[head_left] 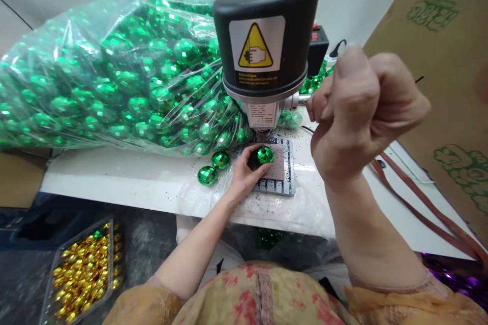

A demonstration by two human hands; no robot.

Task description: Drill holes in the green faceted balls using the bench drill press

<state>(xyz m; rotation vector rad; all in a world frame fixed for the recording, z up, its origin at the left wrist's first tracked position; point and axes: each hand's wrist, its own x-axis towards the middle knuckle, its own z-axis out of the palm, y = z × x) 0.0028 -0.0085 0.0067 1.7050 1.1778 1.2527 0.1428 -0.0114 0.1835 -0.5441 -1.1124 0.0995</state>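
My left hand (246, 170) is closed around a shiny green faceted ball (265, 154), gripping it by the side between thumb and fingers. The ball rests on a brown pad on the ridged metal base plate (288, 183), right beneath the drill bit of a small black bench drill press (267, 5). Raised at the right, my right hand (354, 111) is curled into a fist at the press's feed lever (302, 100), which the fingers mostly hide. Two more green faceted balls (207, 175) lie on the table left of my left hand.
A big clear bag of green balls (133, 71) fills the table's left back. Cardboard (438, 61) stands at the right, with brown straps (415, 203) before it. On the floor at left is a clear bin (110, 259) of gold balls. Dark shavings dot the white table (133, 177).
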